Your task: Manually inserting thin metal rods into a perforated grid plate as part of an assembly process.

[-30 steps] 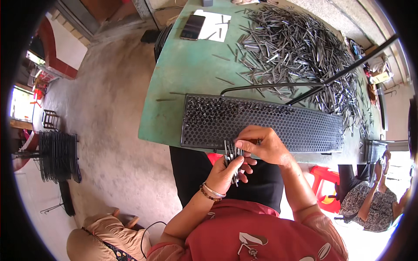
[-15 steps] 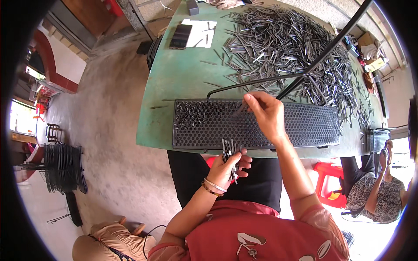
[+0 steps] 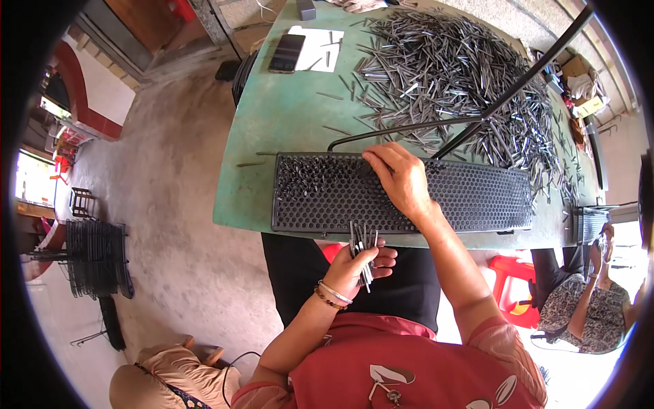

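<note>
We see one long black perforated tray lying along the near edge of the green worktop. Its left end is filled with upright metal pins; the cells to the right look unfilled. Our right hand rests on the tray's upper middle, fingers curled down with the fingertips pressed together at the holes; whether they pinch a pin we cannot tell. Our left hand hangs below the worktop edge over the lap, fingers closed around one small bundle of pins, too many and too tightly packed to count. Beyond the tray lies one large loose heap of pins, uncountable. Two dark rods cross over it. At the far left of the worktop lie one dark phone and one white sheet, touching.
</note>
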Demonstrator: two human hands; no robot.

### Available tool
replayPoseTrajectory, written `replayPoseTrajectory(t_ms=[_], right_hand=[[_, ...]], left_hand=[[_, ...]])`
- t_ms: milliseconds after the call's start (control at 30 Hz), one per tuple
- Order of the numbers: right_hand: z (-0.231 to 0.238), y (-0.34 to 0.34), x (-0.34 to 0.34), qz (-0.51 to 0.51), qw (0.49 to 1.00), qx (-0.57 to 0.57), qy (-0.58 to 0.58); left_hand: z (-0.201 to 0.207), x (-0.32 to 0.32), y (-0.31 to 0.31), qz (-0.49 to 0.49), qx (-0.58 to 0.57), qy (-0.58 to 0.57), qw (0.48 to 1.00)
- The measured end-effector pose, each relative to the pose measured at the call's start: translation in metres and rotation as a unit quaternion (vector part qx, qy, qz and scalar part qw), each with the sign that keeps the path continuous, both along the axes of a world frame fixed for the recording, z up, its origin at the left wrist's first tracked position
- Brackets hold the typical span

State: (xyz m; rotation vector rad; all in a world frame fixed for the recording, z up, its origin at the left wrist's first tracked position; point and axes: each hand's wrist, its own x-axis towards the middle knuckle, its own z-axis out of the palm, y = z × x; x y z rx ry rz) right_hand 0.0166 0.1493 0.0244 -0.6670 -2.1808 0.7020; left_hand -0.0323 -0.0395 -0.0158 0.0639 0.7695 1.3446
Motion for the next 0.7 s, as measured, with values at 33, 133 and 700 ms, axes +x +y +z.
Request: replayPoseTrajectory(t_ms=[33,133,700], right_hand=[[0.000,0.000,0.001,0.010,1.000,0.010,0.003],[-0.003,0.004,0.002,0.032,0.999,0.022,-0.002],[-0.009,-0.009,0.002,0.018,0.999,0.019,-0.045]], left_hand=[[-0.002,0.000,0.000,-0.001,0.001,-0.004,1.000],[-0.003,-0.001,-0.001,-0.001,0.001,-0.005,1.000],[-0.006,0.001,-0.001,-0.017,0.012,-0.001,1.000]])
